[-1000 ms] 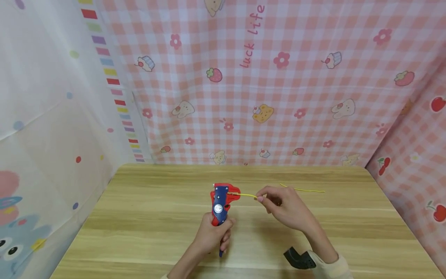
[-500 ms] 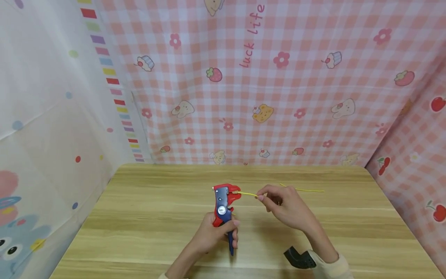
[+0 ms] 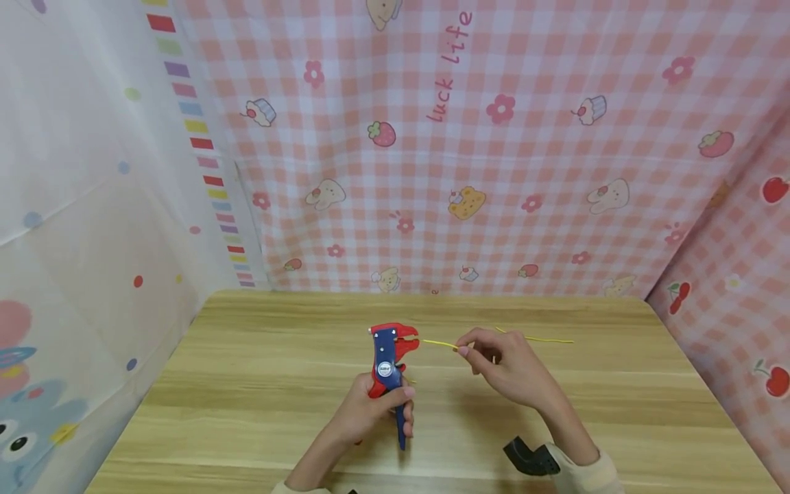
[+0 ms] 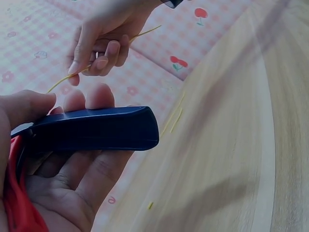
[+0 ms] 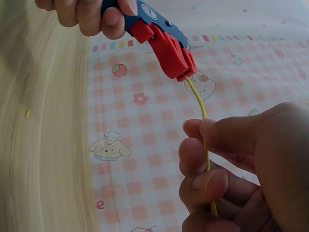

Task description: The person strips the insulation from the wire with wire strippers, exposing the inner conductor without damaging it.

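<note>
Over the table (image 3: 247,384), I see on my feed the left hand (image 3: 364,412), its fingers wrapped round the handle of a red-and-blue wire stripper (image 3: 385,353) whose mouth faces the right hand (image 3: 509,367). I read the right fingers as pinched, thumb to forefinger, on a yellow wire (image 3: 441,344) running leftward from them, its tip just beside that mouth and, in the head view, apart.

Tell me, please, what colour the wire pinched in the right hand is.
The wire is yellow, which shows best in the right wrist view.
</note>
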A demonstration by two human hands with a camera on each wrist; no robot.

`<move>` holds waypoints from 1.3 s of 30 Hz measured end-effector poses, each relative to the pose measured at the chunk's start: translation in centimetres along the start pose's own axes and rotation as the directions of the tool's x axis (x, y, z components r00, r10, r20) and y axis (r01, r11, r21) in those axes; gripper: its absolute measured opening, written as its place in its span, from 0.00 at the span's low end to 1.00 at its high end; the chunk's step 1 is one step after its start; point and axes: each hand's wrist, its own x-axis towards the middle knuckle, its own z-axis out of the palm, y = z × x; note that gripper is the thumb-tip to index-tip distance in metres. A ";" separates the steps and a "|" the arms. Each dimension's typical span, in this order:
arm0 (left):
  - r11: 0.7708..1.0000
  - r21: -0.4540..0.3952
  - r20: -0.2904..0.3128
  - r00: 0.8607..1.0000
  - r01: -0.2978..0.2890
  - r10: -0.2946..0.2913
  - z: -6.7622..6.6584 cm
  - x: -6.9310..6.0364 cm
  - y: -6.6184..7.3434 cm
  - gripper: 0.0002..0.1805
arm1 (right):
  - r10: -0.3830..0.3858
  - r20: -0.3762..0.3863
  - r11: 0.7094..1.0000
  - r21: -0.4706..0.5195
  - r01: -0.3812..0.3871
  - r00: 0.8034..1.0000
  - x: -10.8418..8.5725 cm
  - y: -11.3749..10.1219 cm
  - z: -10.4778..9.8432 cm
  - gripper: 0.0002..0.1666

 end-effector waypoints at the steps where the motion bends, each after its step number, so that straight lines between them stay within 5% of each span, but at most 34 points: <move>1: 1.000 -0.002 0.001 1.000 -0.002 0.002 -0.1 0.0 0.0 0.14 | 0.002 0.000 1.000 0.002 -0.002 1.000 0.0 0.1 0.0 0.06; 22: 1.000 0.000 0.022 1.000 0.020 -0.020 -0.6 0.1 -0.2 0.18 | 0.021 0.053 0.999 0.029 -0.022 0.998 -0.6 3.1 1.0 0.05; 32: 1.000 -0.017 0.016 1.000 0.020 -0.020 -1.0 0.3 -0.4 0.12 | 0.000 0.019 0.999 -0.043 0.001 1.000 -0.9 5.1 1.2 0.05; 39: 1.000 -0.017 -0.010 1.000 0.022 -0.023 -1.2 0.2 -0.5 0.18 | -0.010 0.018 0.997 -0.076 0.012 1.000 -1.3 6.6 1.4 0.04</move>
